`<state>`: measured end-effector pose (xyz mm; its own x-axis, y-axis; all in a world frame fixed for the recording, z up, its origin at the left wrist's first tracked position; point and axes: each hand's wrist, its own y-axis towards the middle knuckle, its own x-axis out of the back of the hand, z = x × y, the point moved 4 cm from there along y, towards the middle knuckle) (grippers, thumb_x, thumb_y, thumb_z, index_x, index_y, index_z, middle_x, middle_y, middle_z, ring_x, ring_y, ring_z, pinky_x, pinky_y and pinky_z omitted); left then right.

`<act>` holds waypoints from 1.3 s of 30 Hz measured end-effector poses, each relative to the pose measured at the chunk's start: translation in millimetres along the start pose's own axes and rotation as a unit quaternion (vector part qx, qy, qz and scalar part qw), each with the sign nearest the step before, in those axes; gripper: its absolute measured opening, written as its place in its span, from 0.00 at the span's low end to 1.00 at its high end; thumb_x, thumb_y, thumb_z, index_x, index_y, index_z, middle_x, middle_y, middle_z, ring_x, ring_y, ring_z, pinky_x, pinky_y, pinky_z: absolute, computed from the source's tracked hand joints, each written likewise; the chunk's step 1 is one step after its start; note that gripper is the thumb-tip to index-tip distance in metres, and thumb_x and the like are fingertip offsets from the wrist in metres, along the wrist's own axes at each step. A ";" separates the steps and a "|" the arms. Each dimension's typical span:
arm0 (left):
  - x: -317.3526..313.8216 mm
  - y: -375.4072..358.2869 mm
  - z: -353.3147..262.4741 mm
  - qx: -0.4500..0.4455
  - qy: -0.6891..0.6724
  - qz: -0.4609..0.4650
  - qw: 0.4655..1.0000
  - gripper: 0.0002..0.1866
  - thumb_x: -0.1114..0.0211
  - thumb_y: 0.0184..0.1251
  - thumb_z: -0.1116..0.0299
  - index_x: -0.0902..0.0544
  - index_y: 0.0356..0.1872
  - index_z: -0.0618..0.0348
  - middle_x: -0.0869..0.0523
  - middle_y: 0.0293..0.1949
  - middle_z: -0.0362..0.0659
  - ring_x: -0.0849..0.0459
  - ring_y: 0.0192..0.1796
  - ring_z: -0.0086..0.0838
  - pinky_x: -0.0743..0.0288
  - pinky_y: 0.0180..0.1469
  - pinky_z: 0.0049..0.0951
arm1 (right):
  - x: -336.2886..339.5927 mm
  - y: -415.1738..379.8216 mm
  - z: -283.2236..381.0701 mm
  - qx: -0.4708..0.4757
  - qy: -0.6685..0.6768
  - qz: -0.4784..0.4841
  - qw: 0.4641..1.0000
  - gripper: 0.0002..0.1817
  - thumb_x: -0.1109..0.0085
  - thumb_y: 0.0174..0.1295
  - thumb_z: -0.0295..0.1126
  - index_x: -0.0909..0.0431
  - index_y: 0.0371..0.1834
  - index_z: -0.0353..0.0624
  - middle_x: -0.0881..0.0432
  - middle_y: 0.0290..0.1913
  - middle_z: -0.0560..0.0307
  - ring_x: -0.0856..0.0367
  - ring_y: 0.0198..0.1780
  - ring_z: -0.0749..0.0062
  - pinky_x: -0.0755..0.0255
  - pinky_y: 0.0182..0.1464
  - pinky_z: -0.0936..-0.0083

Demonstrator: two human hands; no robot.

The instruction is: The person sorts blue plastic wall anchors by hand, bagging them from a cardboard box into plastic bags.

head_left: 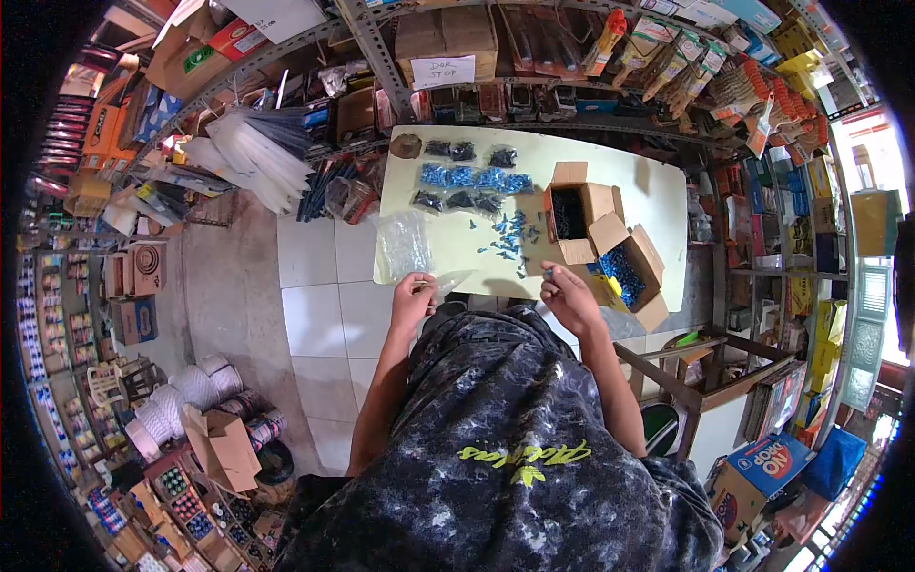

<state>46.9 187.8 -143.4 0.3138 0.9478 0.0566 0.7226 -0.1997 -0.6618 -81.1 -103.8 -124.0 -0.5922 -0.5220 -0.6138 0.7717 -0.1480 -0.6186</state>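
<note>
At the near edge of the pale table, my left hand [413, 297] is closed on a small clear plastic bag [454, 281]. My right hand [570, 297] is pinched around a small blue piece [548, 273], mostly covered by the fingertips. Just beyond both hands lies a loose pile of small blue pieces [510, 234]; they look like plugs or screws, too small to name surely. An open carton of blue pieces [621, 275] stands right of my right hand, and behind it an open carton of black pieces [569, 214]. Clear bags [404, 244] lie flat at the left.
Filled packets of blue pieces [475, 178] lie in a row, with packets of black pieces [462, 199] before and behind them. A round brown object [405, 145] sits at the far left corner. Loaded shelves surround the table [648, 191]. A wooden frame [701, 381] stands at the right.
</note>
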 end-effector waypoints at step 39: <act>-11.6 -1.5 -1.4 -0.003 0.013 0.024 1.000 0.08 0.38 0.66 0.74 0.22 0.45 0.57 0.21 0.31 0.38 0.23 0.26 0.19 0.28 0.24 0.20 | 20.9 -17.0 48.4 0.029 -0.104 -0.026 0.994 0.13 0.52 0.75 0.39 0.26 0.45 0.38 0.22 0.39 0.54 0.22 0.38 0.70 0.25 0.42 0.72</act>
<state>43.1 176.8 -142.0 0.3641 0.9303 0.0453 0.7104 -0.2459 -0.6594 -95.4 -152.8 -102.5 -0.5764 -0.6733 -0.4630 0.7566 -0.2256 -0.6138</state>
